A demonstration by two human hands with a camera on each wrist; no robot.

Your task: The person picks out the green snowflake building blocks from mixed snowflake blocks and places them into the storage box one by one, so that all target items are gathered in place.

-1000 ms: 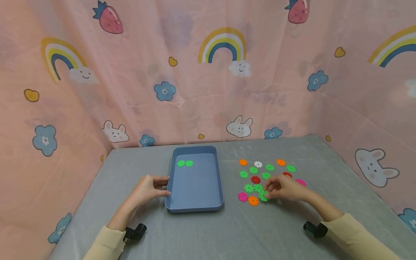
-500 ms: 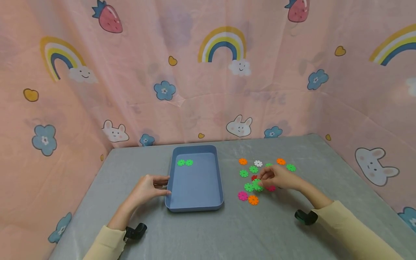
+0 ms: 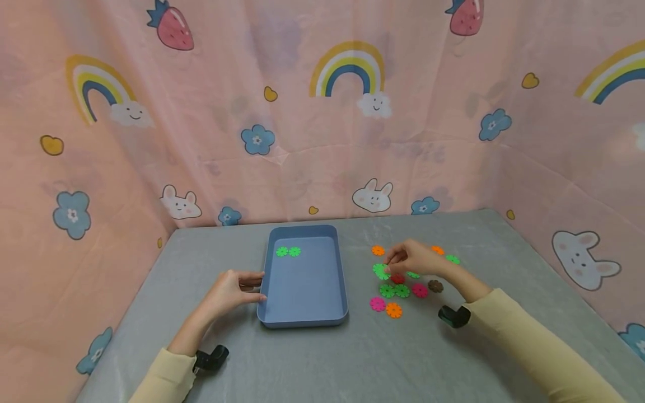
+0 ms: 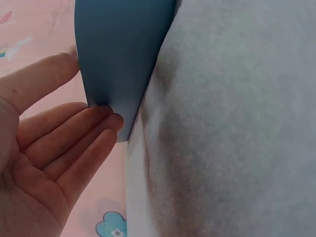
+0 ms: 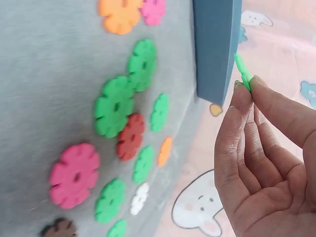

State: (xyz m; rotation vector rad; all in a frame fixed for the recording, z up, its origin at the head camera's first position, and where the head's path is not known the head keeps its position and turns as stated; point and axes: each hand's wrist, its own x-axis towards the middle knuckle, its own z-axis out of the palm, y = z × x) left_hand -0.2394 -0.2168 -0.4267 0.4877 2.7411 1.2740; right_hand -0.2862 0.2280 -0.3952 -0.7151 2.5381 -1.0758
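Head cam: high, looks forward and down over whole grey felt-covered table (image 3: 353, 358), pink cartoon-print curtain (image 3: 302, 112) on far and side walls; wide, far-off framing.

Left wrist cam: very close, low at table level, faces blue rectangular plastic tray (image 4: 121, 54) side wall; left hand (image 4: 44, 158) fills near-left corner.

Right wrist cam: close, rolled sideways, looks along table past right hand (image 5: 266, 163) toward scattered flat plastic flower-shaped pieces (image 5: 116, 106) and tray end.

Shared: tray and table in all three views; flower pieces in head and right wrist only.
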